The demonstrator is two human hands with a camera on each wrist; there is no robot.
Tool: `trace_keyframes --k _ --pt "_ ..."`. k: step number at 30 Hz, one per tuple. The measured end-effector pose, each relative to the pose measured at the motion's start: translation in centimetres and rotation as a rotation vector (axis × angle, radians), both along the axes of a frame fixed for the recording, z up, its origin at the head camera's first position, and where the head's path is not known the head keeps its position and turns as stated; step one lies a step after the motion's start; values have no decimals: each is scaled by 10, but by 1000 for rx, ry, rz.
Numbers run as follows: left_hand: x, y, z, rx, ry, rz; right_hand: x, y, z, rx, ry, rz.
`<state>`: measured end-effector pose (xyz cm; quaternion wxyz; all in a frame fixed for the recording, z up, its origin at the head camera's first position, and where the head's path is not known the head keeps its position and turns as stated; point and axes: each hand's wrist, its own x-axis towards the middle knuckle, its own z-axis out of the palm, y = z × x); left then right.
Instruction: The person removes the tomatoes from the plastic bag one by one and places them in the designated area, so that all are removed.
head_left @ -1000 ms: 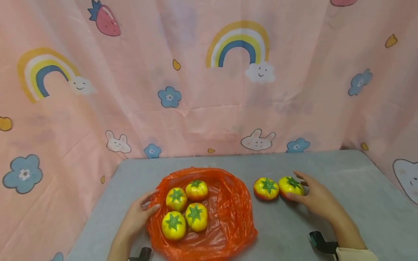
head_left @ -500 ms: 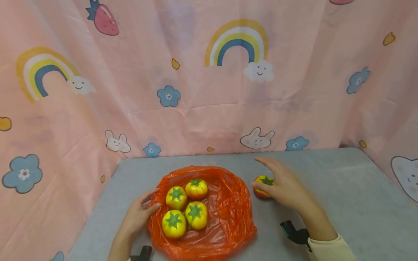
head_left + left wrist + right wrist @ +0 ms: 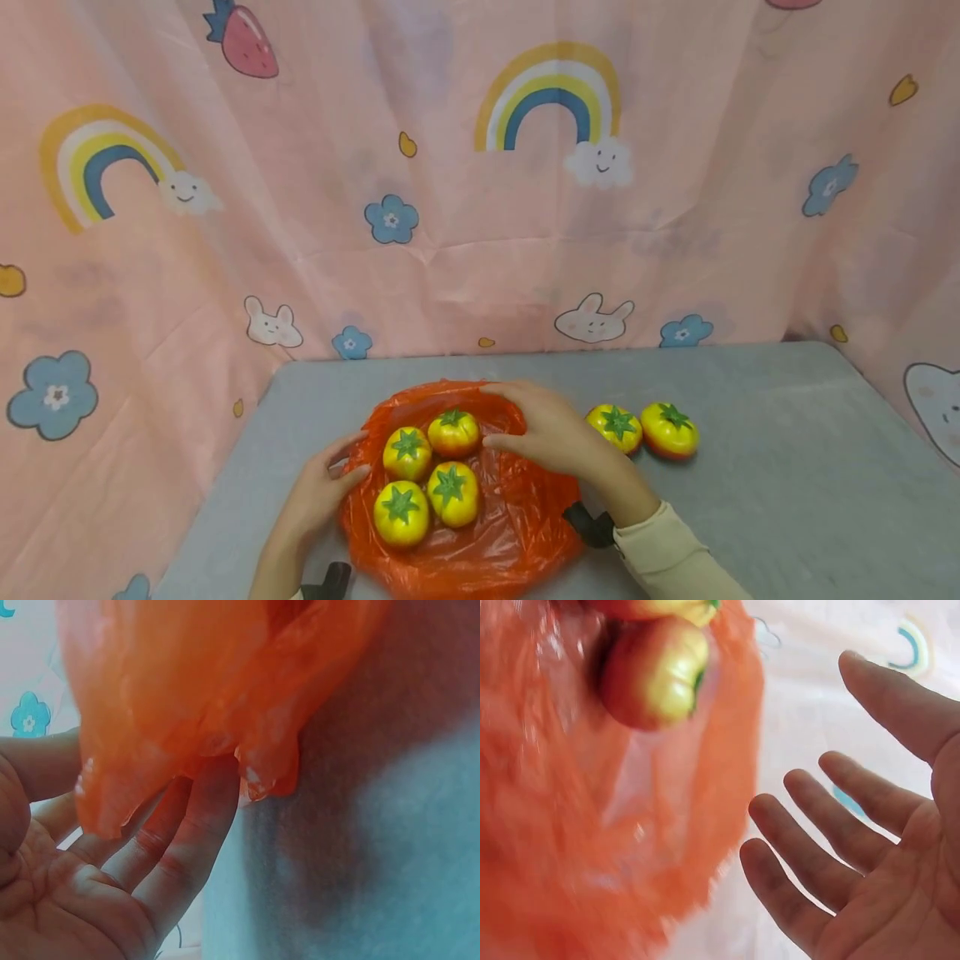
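Observation:
An orange plastic bag (image 3: 517, 517) lies spread with its mouth up. Inside sit several yellow-red tomatoes (image 3: 401, 514) with green star-shaped tops, glossy like toys. My left hand (image 3: 315, 496) touches the bag's left side; in the left wrist view its fingers (image 3: 191, 847) are spread against the hanging plastic, fingertips partly hidden. Over the bag's right part is my right hand (image 3: 551, 433), fingers apart and holding nothing. The right wrist view has that hand (image 3: 870, 862) beside the bag, apart from a tomato (image 3: 656, 675). Two more tomatoes, a left one (image 3: 617, 427) and a right one (image 3: 670, 431), rest outside the bag.
The grey table (image 3: 795, 467) runs back to a pink printed curtain (image 3: 465, 275), which also hangs along both sides. Dark wrist mounts (image 3: 588, 525) sit at both wrists, low over the table.
My right hand has left the right-hand tomato outside the bag and moved left, past the other loose one, to over the bag. The left hand and the tomatoes stay put.

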<state>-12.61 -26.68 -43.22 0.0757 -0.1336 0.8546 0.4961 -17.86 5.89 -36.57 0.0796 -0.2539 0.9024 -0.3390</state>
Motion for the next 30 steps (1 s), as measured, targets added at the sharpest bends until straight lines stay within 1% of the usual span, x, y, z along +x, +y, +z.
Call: trace_keyframes --k 5,8,10,12,17,26,30 --pt "-1 1 0 -13 5 -12 1 -15 -16 -5 -25 96" --pt "-2 1 0 -11 18 -21 6 -21 -25 -4 -85 152" --pt "-2 0 0 -8 28 -26 9 -26 -31 9 -107 181" --pt "-2 0 0 -3 32 -22 13 -31 -35 26 -130 193" --pt "0 0 0 -1 32 -11 19 -40 -43 66 -142 207" --pt "0 1 1 -11 15 -4 22 -43 -52 89 -84 238" --pt "-1 0 1 -10 0 7 21 -41 -53 95 -97 260"
